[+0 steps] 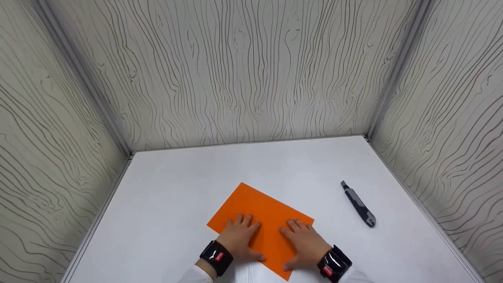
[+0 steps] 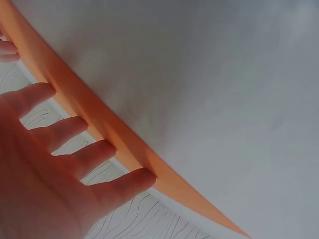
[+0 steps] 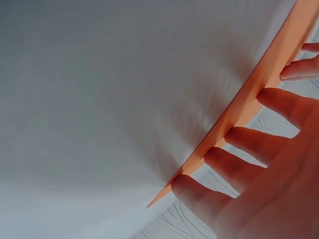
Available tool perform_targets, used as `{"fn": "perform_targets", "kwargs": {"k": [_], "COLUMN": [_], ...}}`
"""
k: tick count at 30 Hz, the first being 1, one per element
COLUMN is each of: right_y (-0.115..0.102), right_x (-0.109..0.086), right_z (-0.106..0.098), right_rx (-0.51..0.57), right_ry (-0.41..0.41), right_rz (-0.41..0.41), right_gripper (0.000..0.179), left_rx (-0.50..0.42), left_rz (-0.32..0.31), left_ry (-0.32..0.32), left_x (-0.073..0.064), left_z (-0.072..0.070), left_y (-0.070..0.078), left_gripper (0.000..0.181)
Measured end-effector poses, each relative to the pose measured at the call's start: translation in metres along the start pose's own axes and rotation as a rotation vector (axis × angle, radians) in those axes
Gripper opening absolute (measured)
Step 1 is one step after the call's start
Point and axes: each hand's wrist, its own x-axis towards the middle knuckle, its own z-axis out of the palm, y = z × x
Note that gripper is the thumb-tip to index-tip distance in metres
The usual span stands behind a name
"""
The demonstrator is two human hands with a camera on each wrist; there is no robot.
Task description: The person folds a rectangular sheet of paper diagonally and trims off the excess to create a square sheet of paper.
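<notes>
An orange sheet of paper (image 1: 271, 212) lies turned at an angle near the front of the white table. On its left part rests my left hand (image 1: 239, 237), fingers spread and fingertips touching the sheet. My right hand (image 1: 305, 243) rests on the right part in the same spread way, its thumb near the front corner. In the left wrist view, the left fingers (image 2: 70, 132) meet the orange surface with their tips. The right wrist view shows the right fingers (image 3: 234, 167) pressing along the sheet too. Neither hand grips anything.
A black and grey utility knife (image 1: 358, 205) lies to the right of the paper, its tip pointing away from me. The white table (image 1: 173, 184) is enclosed by wood-patterned panels (image 1: 243, 70) at the back and on both sides.
</notes>
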Motion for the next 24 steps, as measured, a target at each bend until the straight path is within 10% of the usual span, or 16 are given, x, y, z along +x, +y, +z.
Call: {"fn": "perform_targets", "kwargs": {"k": [24], "right_y": [-0.001], "right_x": [0.003], "right_z": [-0.003], "right_rx": [0.017], "right_ry": [0.140], "right_rz": [-0.014], "right_gripper": [0.085], "left_rx": [-0.008], "left_rz": [0.037], "left_ry": [-0.036], "left_x": [-0.002], "left_z": [-0.006], "left_y": [-0.009], "left_gripper": [0.107]}}
